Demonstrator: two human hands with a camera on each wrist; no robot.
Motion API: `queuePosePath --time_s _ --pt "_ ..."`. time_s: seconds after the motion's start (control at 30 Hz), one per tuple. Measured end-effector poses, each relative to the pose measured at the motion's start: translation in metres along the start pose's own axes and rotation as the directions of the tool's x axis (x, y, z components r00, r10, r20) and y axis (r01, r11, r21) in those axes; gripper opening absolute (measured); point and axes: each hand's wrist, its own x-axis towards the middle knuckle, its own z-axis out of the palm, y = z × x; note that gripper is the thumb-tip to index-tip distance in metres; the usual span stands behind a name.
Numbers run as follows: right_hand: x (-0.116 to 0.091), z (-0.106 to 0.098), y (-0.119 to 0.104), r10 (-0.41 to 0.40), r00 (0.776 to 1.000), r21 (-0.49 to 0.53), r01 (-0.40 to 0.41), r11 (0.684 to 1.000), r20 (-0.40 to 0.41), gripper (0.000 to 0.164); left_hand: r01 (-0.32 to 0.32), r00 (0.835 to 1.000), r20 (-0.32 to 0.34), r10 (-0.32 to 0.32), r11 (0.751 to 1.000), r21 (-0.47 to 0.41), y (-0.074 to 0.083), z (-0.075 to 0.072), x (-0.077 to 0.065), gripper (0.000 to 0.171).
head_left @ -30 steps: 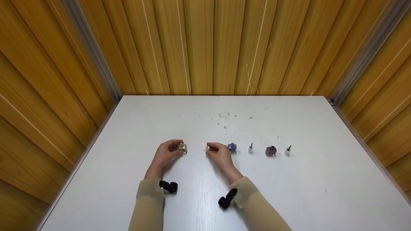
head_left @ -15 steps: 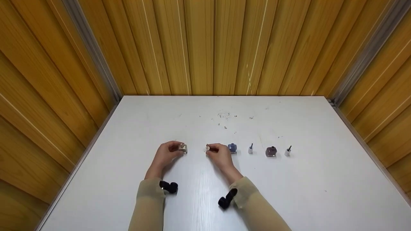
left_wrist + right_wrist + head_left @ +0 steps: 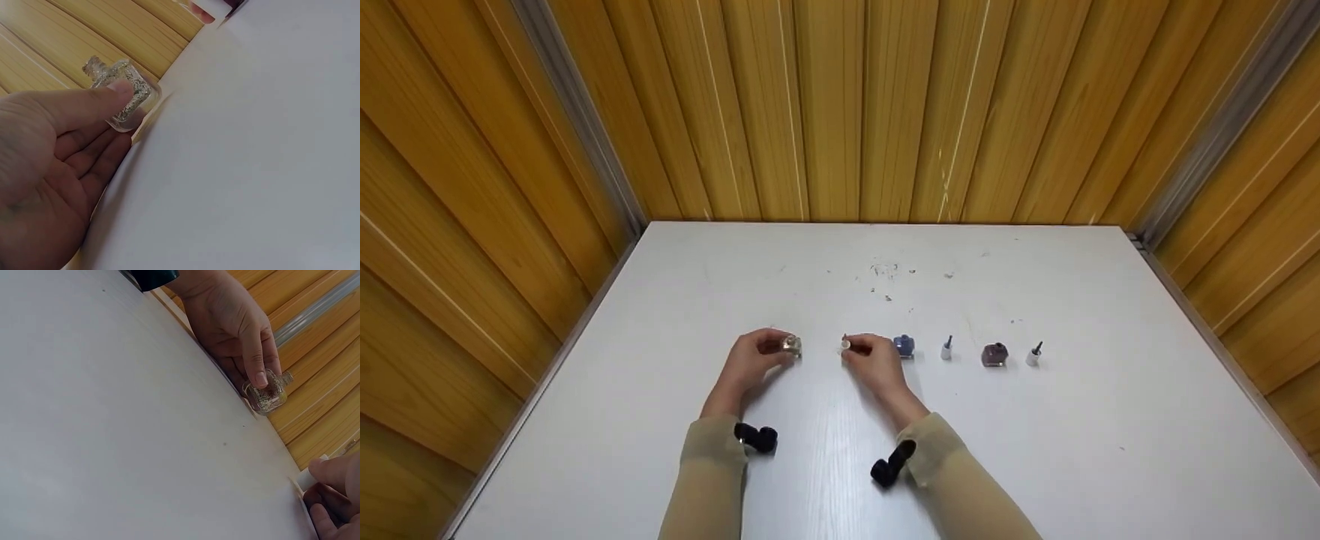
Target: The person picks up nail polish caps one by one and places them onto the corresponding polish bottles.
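My left hand pinches a small clear glass nail polish bottle with silvery glitter inside. Its threaded neck is bare, and the thumb covers part of one side. In the right wrist view the bottle is low at the table surface. My right hand pinches a white nail polish cap between thumb and fingers, a short gap to the right of the bottle. A small tip shows above that cap in the head view; the fingers hide the rest.
Right of my right hand stand an uncapped blue polish bottle, a white brush cap with brush upward, an uncapped dark purple bottle and another brush cap. Dried specks mark the white table.
My left hand has shifted the glitter bottle slightly to the right. The right hand with its white cap stays in nearly the same place, as do the other bottles and caps.
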Motion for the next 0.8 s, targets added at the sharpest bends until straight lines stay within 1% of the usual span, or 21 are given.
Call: queuePosePath --time_s 0.23,0.43,0.57,0.7,0.8 --pt "0.002 -0.003 -0.004 -0.009 1.000 0.039 0.008 0.999 0.026 0.023 -0.014 0.999 0.033 0.016 0.997 -0.073 0.004 0.006 0.000 0.026" --pt "0.002 -0.007 -0.011 -0.026 0.998 0.057 0.023 0.998 0.048 0.022 -0.041 0.994 0.093 0.051 0.994 -0.105 0.009 0.016 0.000 0.027" --pt "0.001 -0.010 -0.017 -0.069 0.994 0.037 0.066 0.997 0.087 0.022 -0.055 0.990 0.122 0.069 0.992 -0.115 0.011 0.021 -0.001 0.029" --pt "0.001 -0.014 -0.022 -0.126 0.985 0.030 0.124 0.992 0.119 0.022 -0.075 0.988 0.130 0.089 0.992 -0.106 0.011 0.024 -0.002 0.029" --pt "0.000 -0.017 -0.024 -0.171 0.976 -0.005 0.173 0.985 0.131 0.023 -0.086 0.986 0.134 0.098 0.992 -0.092 0.011 0.026 -0.002 0.029"
